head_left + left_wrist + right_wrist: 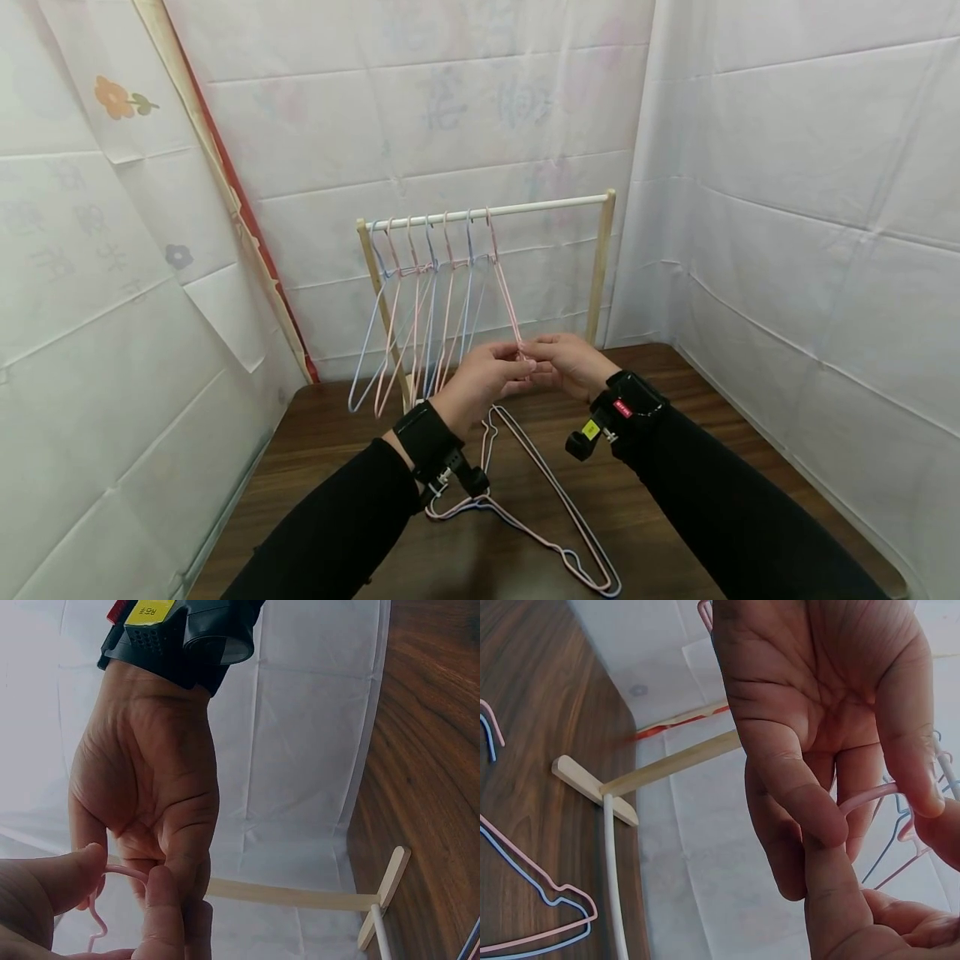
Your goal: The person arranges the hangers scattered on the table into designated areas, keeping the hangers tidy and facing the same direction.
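Note:
A pink hanger [506, 292] hangs by its hook from the right end of a row on the white rod. My left hand [483, 379] and right hand [570, 362] meet at its near corner, thumbs and fingertips pinching the wire between them. Up close in the left wrist view, the curved pink wire [124, 871] passes between the fingers of both hands. The right wrist view shows the same bend of pink wire [870, 796] under my right thumb. Part of the hanger's lower side is hidden behind the fingers.
Several pink and blue hangers [430, 308] hang left of the held one. The rack's wooden right post [600, 267] stands behind my right hand. Below my wrists, a pink and a blue hanger [555, 483] lie stacked on the brown table [315, 467]. White sheets [787, 208] surround it.

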{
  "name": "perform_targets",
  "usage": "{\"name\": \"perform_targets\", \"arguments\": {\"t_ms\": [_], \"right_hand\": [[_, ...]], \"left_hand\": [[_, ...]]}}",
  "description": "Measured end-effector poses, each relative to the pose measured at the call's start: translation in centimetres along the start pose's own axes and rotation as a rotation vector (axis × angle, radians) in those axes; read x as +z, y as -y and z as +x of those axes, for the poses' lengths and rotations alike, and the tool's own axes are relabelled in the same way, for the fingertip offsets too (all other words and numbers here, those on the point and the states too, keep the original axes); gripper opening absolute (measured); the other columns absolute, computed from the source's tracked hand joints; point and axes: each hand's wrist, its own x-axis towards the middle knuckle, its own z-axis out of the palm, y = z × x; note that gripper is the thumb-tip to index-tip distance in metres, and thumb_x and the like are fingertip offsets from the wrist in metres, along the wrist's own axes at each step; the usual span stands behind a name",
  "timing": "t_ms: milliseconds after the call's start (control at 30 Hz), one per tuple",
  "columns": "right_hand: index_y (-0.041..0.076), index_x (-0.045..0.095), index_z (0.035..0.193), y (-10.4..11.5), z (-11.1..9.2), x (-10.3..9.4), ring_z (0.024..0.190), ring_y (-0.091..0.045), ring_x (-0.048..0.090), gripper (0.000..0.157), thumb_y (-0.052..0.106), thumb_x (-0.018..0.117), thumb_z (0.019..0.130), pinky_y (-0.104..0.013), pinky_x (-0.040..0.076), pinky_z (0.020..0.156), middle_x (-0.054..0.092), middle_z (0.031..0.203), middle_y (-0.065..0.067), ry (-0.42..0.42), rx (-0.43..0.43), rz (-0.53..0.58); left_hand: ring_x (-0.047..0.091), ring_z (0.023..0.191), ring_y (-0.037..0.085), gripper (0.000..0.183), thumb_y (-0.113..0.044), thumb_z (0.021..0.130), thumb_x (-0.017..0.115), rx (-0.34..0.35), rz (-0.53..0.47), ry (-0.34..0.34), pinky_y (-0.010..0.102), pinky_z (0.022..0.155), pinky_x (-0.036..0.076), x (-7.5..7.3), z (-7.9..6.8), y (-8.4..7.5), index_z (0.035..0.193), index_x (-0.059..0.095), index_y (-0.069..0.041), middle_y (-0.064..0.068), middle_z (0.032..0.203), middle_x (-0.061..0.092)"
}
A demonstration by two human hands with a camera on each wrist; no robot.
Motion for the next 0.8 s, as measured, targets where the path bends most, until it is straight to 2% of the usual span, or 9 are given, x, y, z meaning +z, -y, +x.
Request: {"name": "perform_targets", "arguments": {"t_ms": [167,433,600,800], "right_hand": [[-0.009,0.056,0.124,-0.1,0.0,0.0,0.083,-0.015,0.063,0.036,0.02,0.057,0.101,-0.026,0.056,0.074,0.06,0.11,-0.016,-0.007,-0.004,-0.006],[-0.009,0.056,0.124,-1.2,0.3,-0.2,0.088,-0.017,0.063,0.039,0.022,0.06,0.1,-0.029,0.056,0.079,0.058,0.118,-0.018,-0.011,0.007,0.058],[-0.008,0.057,0.124,-1.7,0.2,-0.1,0.09,-0.018,0.063,0.039,0.023,0.059,0.101,-0.029,0.056,0.08,0.059,0.119,-0.021,-0.012,-0.002,0.098],[-0.006,0.056,0.126,-2.4,-0.1,0.1,0.095,-0.02,0.063,0.039,0.024,0.056,0.102,-0.028,0.055,0.081,0.057,0.121,-0.023,0.009,0.001,0.125]], "left_hand": [[0.059,0.107,0.025,0.043,0.0,0.092,0.066,0.006,-0.004,-0.007,0.036,0.089,0.053,0.0,0.1,0.2,0.132,0.053,0.005,0.017,0.125,0.056],[0.055,0.113,0.023,0.045,-0.003,0.095,0.063,0.037,0.008,0.039,0.033,0.092,0.051,-0.3,-0.1,1.0,0.137,0.048,0.005,0.016,0.129,0.054],[0.056,0.114,0.024,0.041,-0.002,0.092,0.066,0.044,0.0,0.079,0.035,0.094,0.049,-0.4,-0.1,1.5,0.131,0.055,0.002,0.016,0.126,0.057],[0.058,0.109,0.023,0.037,-0.004,0.088,0.071,0.028,0.069,0.063,0.043,0.097,0.047,-0.5,-0.5,2.4,0.123,0.06,0.003,0.018,0.122,0.06]]}}
